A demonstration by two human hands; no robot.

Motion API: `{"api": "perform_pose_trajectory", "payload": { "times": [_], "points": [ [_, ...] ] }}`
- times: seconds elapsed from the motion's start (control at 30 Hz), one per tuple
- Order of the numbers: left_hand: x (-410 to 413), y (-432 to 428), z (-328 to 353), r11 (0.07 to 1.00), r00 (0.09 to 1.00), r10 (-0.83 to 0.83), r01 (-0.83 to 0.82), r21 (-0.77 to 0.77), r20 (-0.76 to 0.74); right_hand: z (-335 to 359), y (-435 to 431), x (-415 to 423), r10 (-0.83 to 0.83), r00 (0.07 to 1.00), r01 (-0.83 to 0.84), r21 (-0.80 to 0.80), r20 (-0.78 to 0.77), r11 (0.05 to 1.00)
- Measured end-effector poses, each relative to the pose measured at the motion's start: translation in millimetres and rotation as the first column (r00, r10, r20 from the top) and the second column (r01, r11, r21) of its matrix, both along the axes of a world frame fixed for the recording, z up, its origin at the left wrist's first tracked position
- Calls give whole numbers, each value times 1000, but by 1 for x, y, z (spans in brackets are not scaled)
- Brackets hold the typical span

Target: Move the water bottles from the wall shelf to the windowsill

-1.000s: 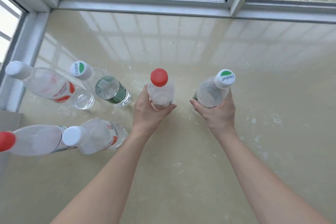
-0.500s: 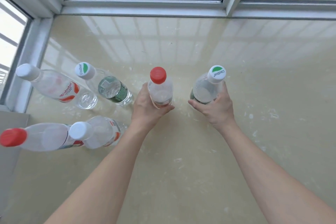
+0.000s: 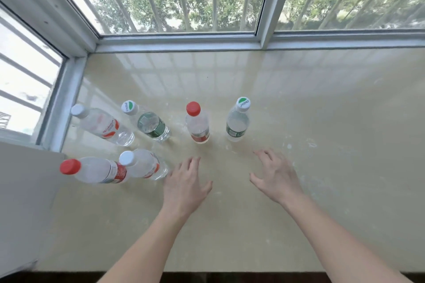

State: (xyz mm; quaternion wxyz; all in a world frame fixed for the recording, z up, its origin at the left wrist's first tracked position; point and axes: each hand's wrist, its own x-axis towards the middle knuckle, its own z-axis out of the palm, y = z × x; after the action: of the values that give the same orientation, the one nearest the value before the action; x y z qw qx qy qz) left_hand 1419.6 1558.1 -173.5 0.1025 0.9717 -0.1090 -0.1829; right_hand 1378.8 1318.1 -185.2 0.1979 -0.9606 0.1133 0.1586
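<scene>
Windowsill [image 3: 322,122]: four water bottles [image 3: 103,126] clustered far left. Left hand [image 3: 185,185] fingers spread, empty, below red-capped bottle [image 3: 197,123]. Right hand [image 3: 277,177] fingers spread, empty, below green-labelled bottle [image 3: 238,122]. Both bottles upright, untouched.

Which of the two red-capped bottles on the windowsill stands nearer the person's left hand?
The red-capped bottle in the middle, just beyond the left hand. The other red-capped bottle stands at the sill's left edge.

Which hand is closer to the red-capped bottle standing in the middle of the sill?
Left. The left hand lies open just in front of the red-capped bottle, slightly to its left; the right hand is farther off, in front and to its right.
</scene>
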Motion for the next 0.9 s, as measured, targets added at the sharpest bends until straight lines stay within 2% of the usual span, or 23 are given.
{"api": "perform_pose_trajectory", "payload": {
  "times": [0.13,0.33,0.6,0.77,0.9],
  "points": [
    [-12,-6,49,997,988,-81,79,14,130,45,10,-19,45,984,-33,-70,174,997],
    [-14,-8,155,990,942,-139,144,7,306,147,27,-21,54,950,-15,-128,307,992],
    [2,6,282,988,840,-74,134,-75,537,273,39,2,87,851,23,-203,517,979],
    [19,12,337,983,758,-125,184,-26,640,333,38,20,137,808,32,-274,573,961],
    [26,9,361,977,727,-129,210,-39,674,361,38,20,148,783,51,-300,604,953]
  ]
}}
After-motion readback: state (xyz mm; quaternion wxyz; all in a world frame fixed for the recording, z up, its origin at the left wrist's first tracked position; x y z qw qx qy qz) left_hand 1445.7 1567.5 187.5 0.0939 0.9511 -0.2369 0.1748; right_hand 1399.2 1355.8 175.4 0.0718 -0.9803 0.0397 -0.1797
